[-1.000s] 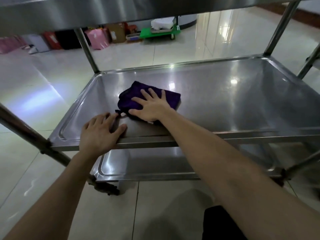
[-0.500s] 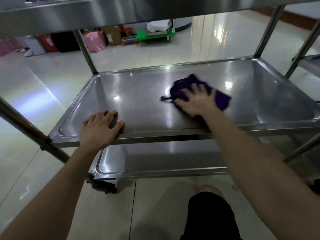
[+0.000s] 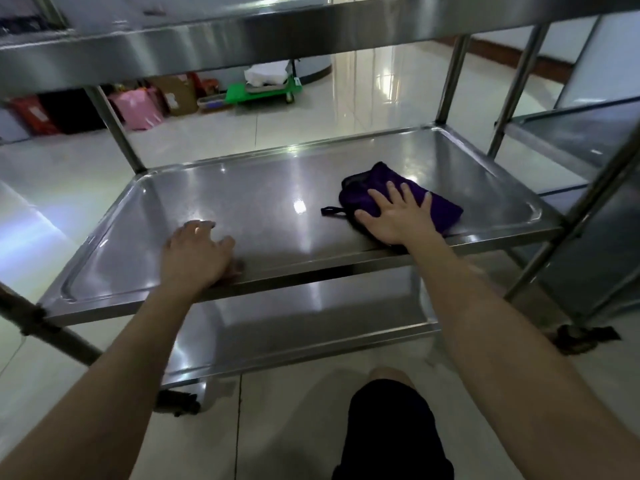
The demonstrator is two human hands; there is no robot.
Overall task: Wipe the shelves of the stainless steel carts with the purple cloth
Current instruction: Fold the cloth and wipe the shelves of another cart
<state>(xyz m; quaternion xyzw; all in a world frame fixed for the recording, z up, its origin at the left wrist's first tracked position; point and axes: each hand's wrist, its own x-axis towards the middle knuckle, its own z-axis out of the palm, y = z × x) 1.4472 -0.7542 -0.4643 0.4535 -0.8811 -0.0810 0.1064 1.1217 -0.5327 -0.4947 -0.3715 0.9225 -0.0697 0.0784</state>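
Observation:
The purple cloth (image 3: 440, 209) lies folded on the right part of the cart's middle shelf (image 3: 242, 199), its small loop sticking out to the left. My right hand (image 3: 394, 216) presses flat on the cloth with straight, spread fingers. My left hand (image 3: 197, 254) rests on the shelf's near rim at the left, fingers bent over the edge. The top shelf (image 3: 277, 32) spans the frame above, and the lower shelf (image 3: 294, 330) shows beneath.
A second steel cart (image 3: 575, 133) stands close on the right. Upright posts (image 3: 450, 81) frame the shelf corners. Castor wheels (image 3: 581, 337) sit on the tiled floor. A green trolley (image 3: 263, 91), pink bags and boxes line the far wall. My knee (image 3: 388, 375) is below.
My right hand slid the cloth from the shelf's left-centre across to the right side. My left hand stayed on the near rim, its fingers now more bent.

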